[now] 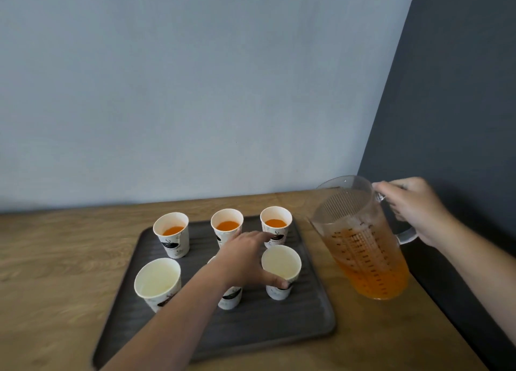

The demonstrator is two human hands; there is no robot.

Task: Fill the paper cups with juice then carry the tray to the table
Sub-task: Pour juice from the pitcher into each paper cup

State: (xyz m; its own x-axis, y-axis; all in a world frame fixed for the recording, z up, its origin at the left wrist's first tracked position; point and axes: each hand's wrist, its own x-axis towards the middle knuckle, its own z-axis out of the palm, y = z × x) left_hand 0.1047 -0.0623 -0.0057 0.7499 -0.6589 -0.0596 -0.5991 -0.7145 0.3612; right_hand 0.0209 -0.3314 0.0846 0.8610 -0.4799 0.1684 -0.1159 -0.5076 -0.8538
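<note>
Paper cups on the dark tray (251,331), all upright, mouths up: back row of three holds orange juice, front row unfilled. Left hand (245,259) reaches across the tray's middle, thumb and fingers round the front right cup (281,270). Right hand (410,206) grips the pitcher (360,239) handle just right of the tray, spout toward it

A wooden counter (55,259) with a light grain runs into the corner where a pale wall meets a dark one. A dark ribbed tray (265,323) lies flat on it at centre, its long sides running from 6 toward 12 o'clock. At 3 o'clock of the tray, bare wood shows beneath a clear pitcher of orange juice (365,247); whether the pitcher rests on the wood cannot be told.
</note>
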